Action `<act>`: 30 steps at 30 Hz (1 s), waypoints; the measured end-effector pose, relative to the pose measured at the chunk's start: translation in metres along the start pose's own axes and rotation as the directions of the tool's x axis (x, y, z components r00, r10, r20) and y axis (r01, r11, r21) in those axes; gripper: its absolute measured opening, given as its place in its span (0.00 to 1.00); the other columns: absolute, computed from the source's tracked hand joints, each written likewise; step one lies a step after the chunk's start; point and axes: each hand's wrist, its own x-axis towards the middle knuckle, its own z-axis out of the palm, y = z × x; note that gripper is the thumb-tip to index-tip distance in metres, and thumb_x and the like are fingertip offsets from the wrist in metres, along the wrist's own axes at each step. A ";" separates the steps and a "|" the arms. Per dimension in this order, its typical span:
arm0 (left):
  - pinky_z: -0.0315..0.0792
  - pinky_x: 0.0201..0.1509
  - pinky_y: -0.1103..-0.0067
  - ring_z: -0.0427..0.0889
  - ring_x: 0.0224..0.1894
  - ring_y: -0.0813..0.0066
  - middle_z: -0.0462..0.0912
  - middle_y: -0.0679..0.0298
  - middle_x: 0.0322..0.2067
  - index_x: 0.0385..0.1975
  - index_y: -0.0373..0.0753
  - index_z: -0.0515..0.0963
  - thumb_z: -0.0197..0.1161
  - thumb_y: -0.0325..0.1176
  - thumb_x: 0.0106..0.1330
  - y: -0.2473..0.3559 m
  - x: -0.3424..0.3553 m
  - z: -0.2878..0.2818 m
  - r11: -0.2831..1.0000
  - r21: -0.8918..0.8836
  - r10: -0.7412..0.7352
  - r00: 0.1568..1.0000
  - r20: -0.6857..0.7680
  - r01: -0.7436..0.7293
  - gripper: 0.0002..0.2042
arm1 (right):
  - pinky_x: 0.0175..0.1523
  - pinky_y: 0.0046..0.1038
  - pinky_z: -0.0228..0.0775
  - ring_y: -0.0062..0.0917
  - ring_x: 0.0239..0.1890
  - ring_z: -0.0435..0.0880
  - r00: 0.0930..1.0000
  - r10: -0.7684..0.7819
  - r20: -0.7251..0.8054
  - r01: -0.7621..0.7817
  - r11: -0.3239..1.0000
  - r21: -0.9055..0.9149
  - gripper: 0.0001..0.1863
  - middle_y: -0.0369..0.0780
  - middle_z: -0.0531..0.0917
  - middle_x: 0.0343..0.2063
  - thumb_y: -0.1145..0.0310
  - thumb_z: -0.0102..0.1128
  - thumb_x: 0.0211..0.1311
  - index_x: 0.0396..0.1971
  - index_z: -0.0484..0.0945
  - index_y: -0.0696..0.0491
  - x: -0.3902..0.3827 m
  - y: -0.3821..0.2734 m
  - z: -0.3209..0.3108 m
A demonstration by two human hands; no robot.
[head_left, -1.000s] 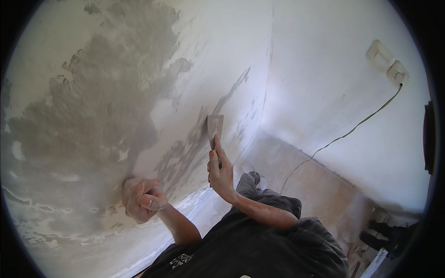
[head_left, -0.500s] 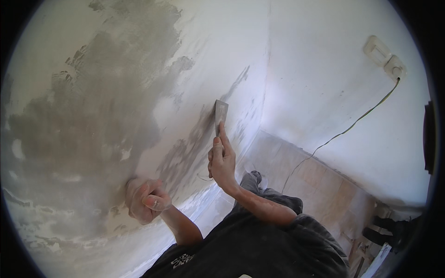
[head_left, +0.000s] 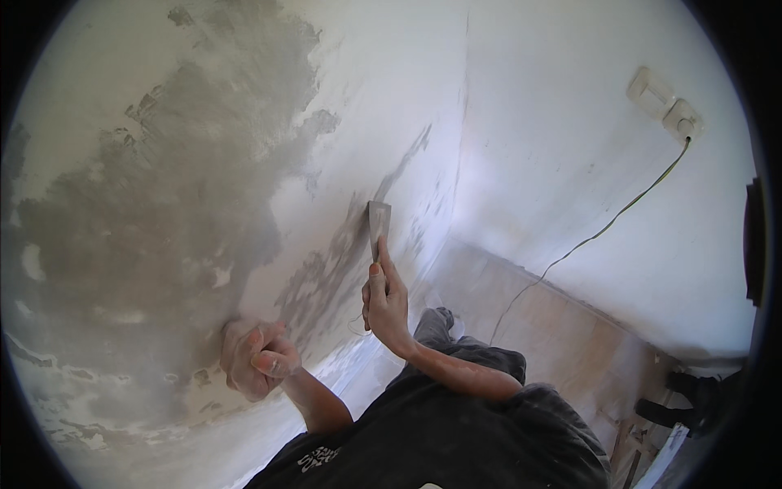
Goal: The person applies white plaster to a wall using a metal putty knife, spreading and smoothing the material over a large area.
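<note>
My right hand point(head_left: 386, 303) is closed around the handle of a putty knife point(head_left: 380, 222), its index finger stretched along the tool. The flat metal blade points up and touches the left wall point(head_left: 326, 187), over a streak of grey patches point(head_left: 326, 269) in the white coat. Lower left, my left hand point(head_left: 259, 359) is held closed close to the wall, dusted pale, its fingers curled in. What it holds, if anything, I cannot make out. A wide rough grey area point(head_left: 163, 196) of the wall spreads above and left of it.
The walls meet at a corner point(head_left: 461, 163). On the right wall sits a white switch and socket point(head_left: 683, 121), with a thin cord point(head_left: 599, 236) plugged in, hanging to the dusty tiled floor point(head_left: 529, 326). Dark objects point(head_left: 688, 399) stand at the lower right.
The putty knife and my right hand have moved down a little along the grey streak. My left hand stays closed in nearly the same place. The view has shifted slightly.
</note>
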 end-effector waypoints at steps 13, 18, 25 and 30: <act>0.59 0.09 0.82 0.68 0.07 0.74 0.71 0.65 0.06 0.33 0.30 0.73 0.46 0.38 0.76 0.005 0.006 -0.002 1.000 -0.010 -0.015 1.000 0.025 0.015 0.16 | 0.17 0.17 0.55 0.10 0.15 0.58 0.999 0.045 0.000 -0.045 0.999 0.010 0.28 0.27 0.61 0.16 0.60 0.42 0.77 0.73 0.54 0.47 -0.003 -0.008 -0.005; 0.59 0.10 0.82 0.67 0.07 0.74 0.71 0.65 0.07 0.29 0.29 0.73 0.46 0.38 0.76 0.001 -0.007 -0.009 1.000 0.009 -0.017 1.000 -0.009 0.017 0.18 | 0.11 0.17 0.54 0.10 0.08 0.57 1.000 -0.023 0.006 0.023 0.999 0.049 0.29 0.27 0.60 0.11 0.58 0.39 0.78 0.73 0.50 0.49 0.034 -0.030 -0.011; 0.59 0.12 0.82 0.66 0.08 0.75 0.71 0.65 0.07 0.21 0.30 0.73 0.47 0.38 0.75 0.002 -0.006 -0.009 0.999 0.049 -0.006 0.999 -0.040 0.008 0.21 | 0.14 0.19 0.56 0.11 0.09 0.58 0.996 -0.084 0.009 0.084 0.995 -0.056 0.28 0.28 0.63 0.13 0.58 0.41 0.77 0.73 0.53 0.48 0.006 -0.002 -0.006; 0.58 0.11 0.82 0.65 0.08 0.76 0.70 0.65 0.07 0.19 0.32 0.73 0.47 0.39 0.75 0.007 -0.010 -0.016 0.993 0.090 -0.077 0.995 -0.071 0.083 0.22 | 0.13 0.19 0.55 0.11 0.09 0.57 0.999 -0.035 -0.012 0.035 0.999 -0.013 0.28 0.28 0.63 0.14 0.58 0.41 0.77 0.72 0.53 0.49 0.020 -0.027 -0.004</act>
